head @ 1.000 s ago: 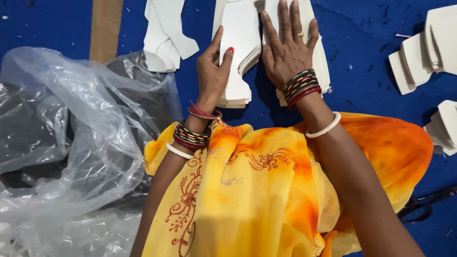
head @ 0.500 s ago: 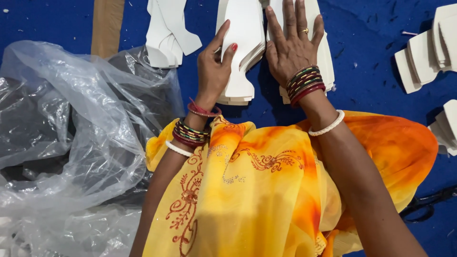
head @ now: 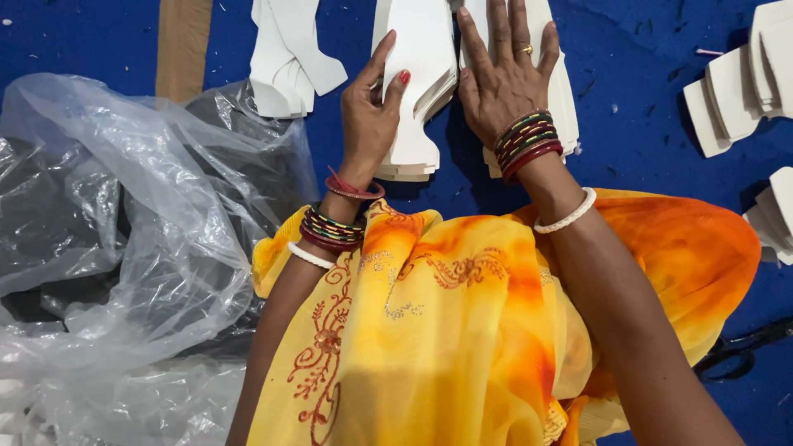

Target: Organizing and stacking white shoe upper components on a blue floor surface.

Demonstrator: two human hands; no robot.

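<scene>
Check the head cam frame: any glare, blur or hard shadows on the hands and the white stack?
Head view: sharp overall, no motion blur on the left hand or right hand. Light is soft and even; only short shadows under the white stack. The plastic sheet shows pale sheen in its folds, nothing blown out. The stack runs past the top edge.

Two hands are in view, the left hand (head: 372,116) and the right hand (head: 505,78). Five stacks of white cut-out card pieces show: one far left (head: 289,58), one under the left hand (head: 417,91), one under the right hand (head: 557,91), one far right (head: 743,83), and one at the right edge (head: 776,219); how many pieces are in each cannot be told. One clear plastic sheet (head: 107,248) lies left. One brown strip (head: 182,45) lies far left.
</scene>
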